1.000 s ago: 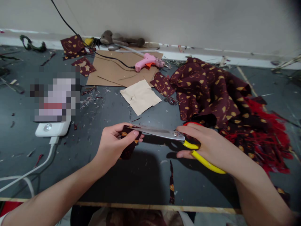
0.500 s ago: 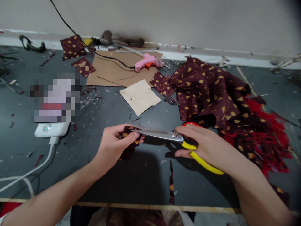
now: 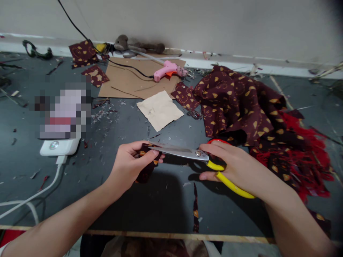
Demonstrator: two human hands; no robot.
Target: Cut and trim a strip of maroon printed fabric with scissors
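Observation:
My left hand [image 3: 136, 157] pinches a small dark maroon fabric piece [image 3: 146, 173] with a yellow print, partly hidden by the fingers. In my right hand [image 3: 227, 157] is a pair of scissors [image 3: 184, 152] with yellow and red handles. Their blades point left and lie over the top edge of the fabric, with the tips by my left thumb. A narrow cut fabric strip [image 3: 196, 208] lies on the table below the scissors. Beyond my hands rests a cream square of cloth or paper [image 3: 160, 110].
A pink glue gun [image 3: 167, 70] lies on a cardboard sheet [image 3: 128, 80] at the back. The crumpled maroon cloth [image 3: 235, 103] and red threads [image 3: 308, 153] occupy the right side. At left are a white charging device [image 3: 59, 146], its cable [image 3: 50, 192] and a blurred-out object [image 3: 64, 110].

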